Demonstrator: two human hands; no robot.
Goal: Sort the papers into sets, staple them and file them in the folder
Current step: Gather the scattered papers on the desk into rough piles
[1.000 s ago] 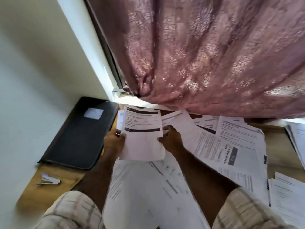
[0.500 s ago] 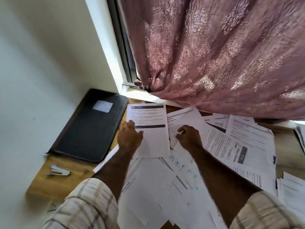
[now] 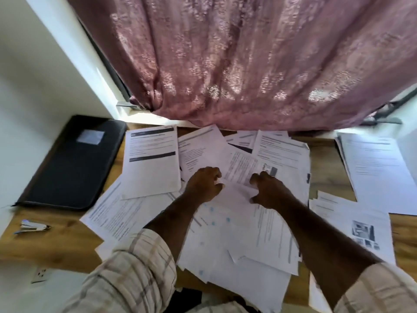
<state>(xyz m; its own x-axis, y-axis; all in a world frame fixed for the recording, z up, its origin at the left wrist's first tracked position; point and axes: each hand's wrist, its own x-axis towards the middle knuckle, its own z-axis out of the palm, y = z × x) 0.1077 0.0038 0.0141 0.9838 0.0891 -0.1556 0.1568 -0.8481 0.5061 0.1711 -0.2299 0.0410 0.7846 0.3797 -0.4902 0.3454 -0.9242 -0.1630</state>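
Loose printed papers [image 3: 228,224] cover the middle of the wooden table [image 3: 52,242]. A sheet with black header bars [image 3: 151,163] lies flat at the left of the pile, and no hand touches it. My left hand [image 3: 204,184] and my right hand [image 3: 268,190] are side by side over the centre of the pile with fingers curled down onto the sheets. Between them lies a printed sheet with a logo [image 3: 242,169]. Whether either hand grips a sheet is unclear. The black folder [image 3: 72,163] lies closed at the far left. A small stapler [image 3: 31,227] sits on the table near it.
A pink curtain [image 3: 248,64] hangs over the back edge of the table. More paper stacks lie at the right, one at the far right [image 3: 379,172] and one with photos [image 3: 354,227]. The white wall [image 3: 33,75] borders the left side.
The sheet with black bars, held up in both hands a second ago, now lies flat beside the folder. Both hands have left it and moved right onto the middle of the pile.
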